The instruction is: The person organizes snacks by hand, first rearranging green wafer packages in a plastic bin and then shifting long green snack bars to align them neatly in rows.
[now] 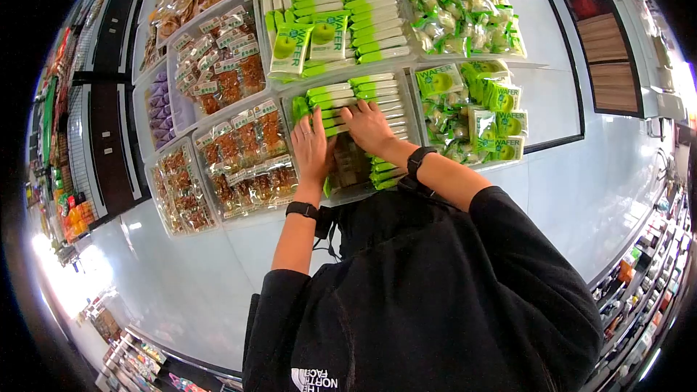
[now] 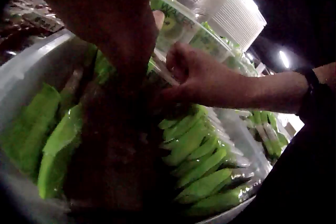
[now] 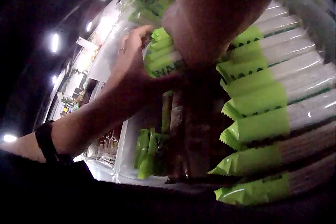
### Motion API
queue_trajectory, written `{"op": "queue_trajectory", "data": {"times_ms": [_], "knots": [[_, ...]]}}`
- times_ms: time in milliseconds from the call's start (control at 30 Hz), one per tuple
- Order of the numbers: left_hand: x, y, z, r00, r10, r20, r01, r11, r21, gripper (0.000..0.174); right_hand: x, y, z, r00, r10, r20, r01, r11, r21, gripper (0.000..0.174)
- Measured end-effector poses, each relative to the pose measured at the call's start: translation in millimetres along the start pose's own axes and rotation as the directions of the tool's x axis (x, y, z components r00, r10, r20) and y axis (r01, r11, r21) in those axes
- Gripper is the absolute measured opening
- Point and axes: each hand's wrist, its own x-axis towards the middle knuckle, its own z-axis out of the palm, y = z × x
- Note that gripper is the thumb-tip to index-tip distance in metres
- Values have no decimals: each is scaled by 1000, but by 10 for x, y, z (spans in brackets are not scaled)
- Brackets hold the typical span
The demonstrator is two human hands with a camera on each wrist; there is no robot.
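Observation:
A clear plastic bin (image 1: 412, 101) in front of me holds rows of green-and-white wafer packets (image 1: 374, 91), standing on edge. My left hand (image 1: 312, 152) reaches in at the bin's left, fingers along the ends of several packets and thumb below them, as the right wrist view shows. Facing it, my right hand (image 1: 368, 129) grips the same short row with curled fingers. Green packet ends (image 3: 165, 50) show between the two hands. Nearer me, the bin's dark bottom (image 1: 348, 167) is exposed, with a few packets (image 2: 60, 134) at the left wall and another row (image 2: 205, 161) at the right.
Behind stands a bin of wafer packets with two green-apple packets (image 1: 292, 47) on top. Another bin of wafer packets (image 1: 483, 127) is at the right. Bins of brown snacks (image 1: 247, 156) line the left, beside purple packets (image 1: 160, 110). A pale table (image 1: 239, 276) carries them.

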Motion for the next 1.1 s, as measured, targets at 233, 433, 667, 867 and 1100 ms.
{"op": "queue_trajectory", "data": {"times_ms": [233, 433, 667, 867, 1100], "knots": [[176, -89, 73, 945, 320, 62, -326, 933, 152, 66, -36, 85, -22, 992, 112, -62, -107, 991, 82, 44], [166, -25, 108, 961, 273, 42, -275, 958, 75, 65, 43, 148, -60, 985, 174, 20, -175, 981, 87, 57], [178, -125, 236, 950, 310, 21, -309, 938, 157, 59, -40, 112, -17, 985, 162, -62, -156, 983, 92, 54], [250, 83, 106, 950, 258, 177, -276, 957, 85, 68, -21, 126, -20, 978, 207, 40, -209, 974, 92, 59], [187, 138, 3, 945, 245, 215, -281, 947, 153, 64, -203, 483, -448, 968, 229, -107, -120, 789, 602, 40]]}}
